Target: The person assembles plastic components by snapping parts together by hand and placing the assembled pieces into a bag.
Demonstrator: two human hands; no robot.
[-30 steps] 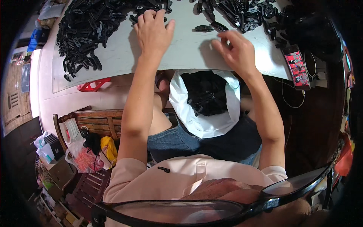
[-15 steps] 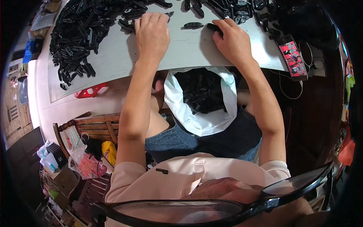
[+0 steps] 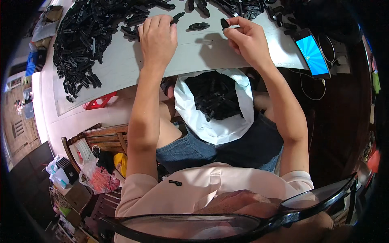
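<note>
— Sorting through small black plastic pieces, by the look of it. How far along would you say this is?

— Early to middle, I'd judge. A big heap of black pieces (image 3: 87,38) covers the far left of the bench (image 3: 194,56), and a second scatter (image 3: 239,8) lies along the far edge, so plenty is left. The white bag (image 3: 214,117) on the lap, just below the bench edge, holds a dark mound of them, perhaps half full.

— And the hands?

— The left hand (image 3: 158,38) lies flat, palm down, fingers together, at the edge of the heap; whether anything is under it I cannot tell. The right hand (image 3: 247,38) pinches one small black piece (image 3: 224,23) between thumb and fingertips, just above the bench.

— Materials?

— Hard, matte-to-glossy plastic, mostly slim and elongated; one loose oval piece (image 3: 198,26) lies between the hands. The bench top is a smooth pale sheet, the bag thin and crinkled. A phone (image 3: 313,54) with a lit blue screen rests to the right.
</note>
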